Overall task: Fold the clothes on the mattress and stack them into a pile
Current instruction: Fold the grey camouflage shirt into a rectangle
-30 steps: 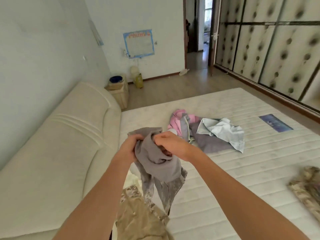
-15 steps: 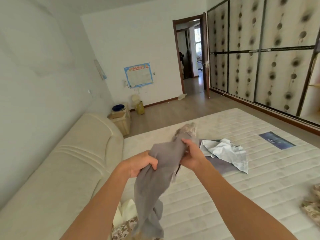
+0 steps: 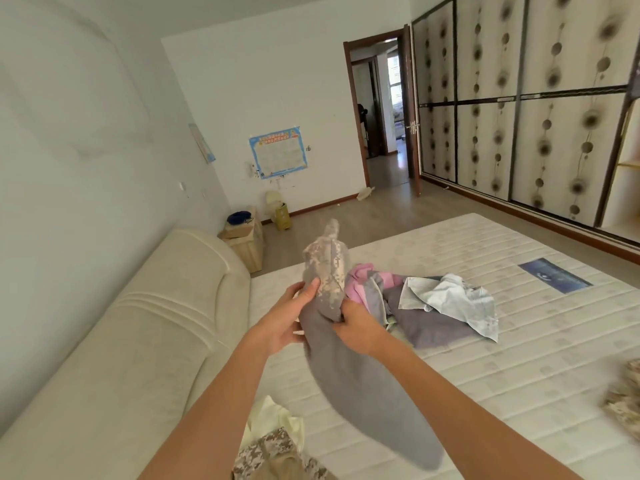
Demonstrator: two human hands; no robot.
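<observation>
I hold a grey garment [image 3: 363, 386] with a camouflage-patterned end above the white mattress [image 3: 519, 375]. My left hand [image 3: 289, 318] grips its left side near the camouflage part, which sticks upward. My right hand [image 3: 356, 327] pinches it on the right, and the grey length swings down toward me. Behind my hands lies a loose heap: a pink garment [image 3: 360, 278], a grey garment [image 3: 426, 327] and a pale blue shirt [image 3: 453, 299]. A camouflage piece [image 3: 277, 455] on a pale yellow cloth [image 3: 273, 420] lies near the bottom edge.
A cream padded headboard [image 3: 145, 341] runs along the mattress's left side. Another camouflage garment [image 3: 623, 403] lies at the right edge. A blue label [image 3: 554, 275] is on the mattress. A small cabinet [image 3: 246, 244] stands by the far wall, wardrobe doors [image 3: 519, 133] on the right.
The garment has been swung up: its camouflage end now points upward and the grey part trails toward me. My view has risen, showing more of the room.
</observation>
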